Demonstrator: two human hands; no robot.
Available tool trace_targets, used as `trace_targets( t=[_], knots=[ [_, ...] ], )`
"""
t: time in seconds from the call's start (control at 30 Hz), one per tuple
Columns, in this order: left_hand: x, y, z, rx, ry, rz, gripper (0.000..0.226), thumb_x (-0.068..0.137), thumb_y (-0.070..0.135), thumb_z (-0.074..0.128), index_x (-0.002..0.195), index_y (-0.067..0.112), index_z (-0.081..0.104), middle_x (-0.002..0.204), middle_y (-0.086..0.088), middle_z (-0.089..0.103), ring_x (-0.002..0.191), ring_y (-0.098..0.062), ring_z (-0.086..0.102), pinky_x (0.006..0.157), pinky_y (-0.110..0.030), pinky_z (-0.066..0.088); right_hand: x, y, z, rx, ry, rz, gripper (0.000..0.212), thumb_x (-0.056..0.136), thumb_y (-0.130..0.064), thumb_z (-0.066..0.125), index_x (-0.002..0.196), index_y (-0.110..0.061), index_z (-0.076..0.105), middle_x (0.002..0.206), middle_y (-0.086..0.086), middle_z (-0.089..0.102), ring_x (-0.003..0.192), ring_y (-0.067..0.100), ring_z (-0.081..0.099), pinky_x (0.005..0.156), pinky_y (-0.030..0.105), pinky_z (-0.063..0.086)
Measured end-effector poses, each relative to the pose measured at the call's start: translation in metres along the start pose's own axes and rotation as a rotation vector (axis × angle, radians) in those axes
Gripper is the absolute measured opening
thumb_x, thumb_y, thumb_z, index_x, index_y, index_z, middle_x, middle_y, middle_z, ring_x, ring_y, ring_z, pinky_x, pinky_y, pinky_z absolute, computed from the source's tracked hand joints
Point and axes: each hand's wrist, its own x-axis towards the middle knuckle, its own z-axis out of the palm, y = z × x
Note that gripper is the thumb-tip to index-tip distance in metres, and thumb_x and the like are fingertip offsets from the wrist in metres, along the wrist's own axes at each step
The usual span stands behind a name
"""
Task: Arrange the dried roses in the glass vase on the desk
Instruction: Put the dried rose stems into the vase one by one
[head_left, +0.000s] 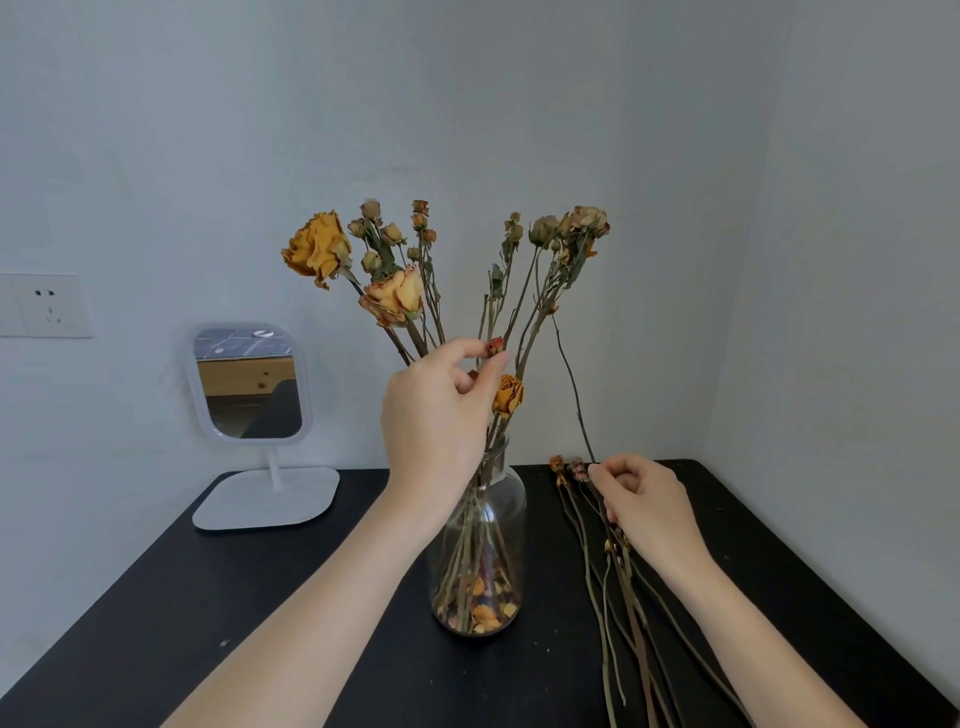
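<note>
A clear glass vase (483, 540) stands mid-desk, holding several dried yellow-orange roses (395, 296) that fan out upward; loose petals lie in its bottom. My left hand (436, 415) is just above the vase neck, fingers pinched on the stems beside a small red bud (495, 345). To the right, a bundle of loose dried rose stems (618, 587) lies on the black desk (182, 613). My right hand (647, 499) rests on that bundle, its fingers closed on a thin stem (571, 384) that rises toward the bouquet.
A white tabletop mirror (248, 387) on a flat base stands at the back left of the desk. A wall socket (44, 306) sits on the left wall. Walls close in behind and to the right of the desk.
</note>
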Motion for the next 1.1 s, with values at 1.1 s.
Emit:
trace_targets(
  t=[1.1],
  knots=[
    [-0.041, -0.09, 0.012, -0.033, -0.405, -0.43, 0.04, 0.06, 0.053, 0.075, 0.087, 0.045, 0.047, 0.087, 0.028, 0.052, 0.085, 0.008, 0.05, 0.073, -0.012, 0.038, 0.038, -0.053, -0.031, 0.354, 0.457, -0.263, 0.018, 0.095, -0.02, 0.045, 0.082, -0.029, 0.053, 0.057, -0.011, 0.052, 0.051, -0.005, 0.051, 0.059, 0.02, 0.04]
  ],
)
